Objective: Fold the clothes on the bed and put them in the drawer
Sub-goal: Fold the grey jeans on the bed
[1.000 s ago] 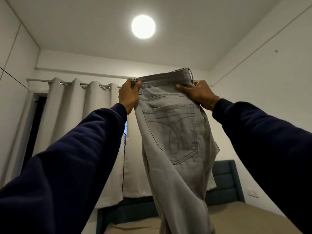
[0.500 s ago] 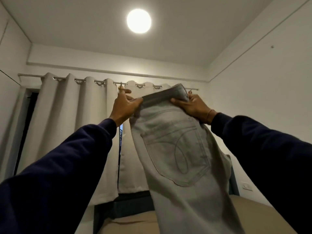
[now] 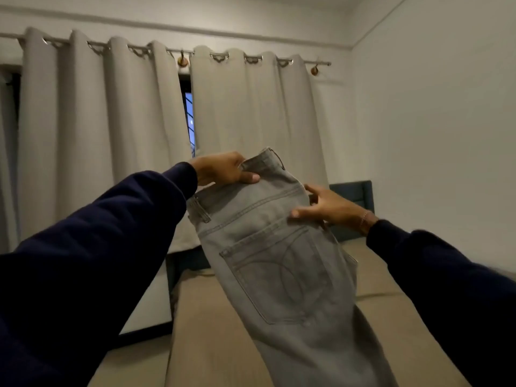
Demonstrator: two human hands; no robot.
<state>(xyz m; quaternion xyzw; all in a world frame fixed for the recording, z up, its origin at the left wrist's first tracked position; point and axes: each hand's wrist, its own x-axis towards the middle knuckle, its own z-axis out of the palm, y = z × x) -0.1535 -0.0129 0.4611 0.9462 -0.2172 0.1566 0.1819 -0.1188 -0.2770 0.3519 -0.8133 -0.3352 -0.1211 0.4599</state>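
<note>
Over the tan bed (image 3: 212,344), grey jeans (image 3: 279,263) hang doubled lengthwise; the left hand (image 3: 220,169) pinches the waistband, the right hand (image 3: 329,208) grips the side. Soft, weighty denim, best held at the waistband

Both arms reach forward in dark blue sleeves, one from the lower left of the frame and one from the lower right. The left hand (image 3: 223,169) is near the middle, fingers curled and thumb pressed down. The right hand (image 3: 331,209) is lower and to the right, fingers spread, thumb pinching.
</note>
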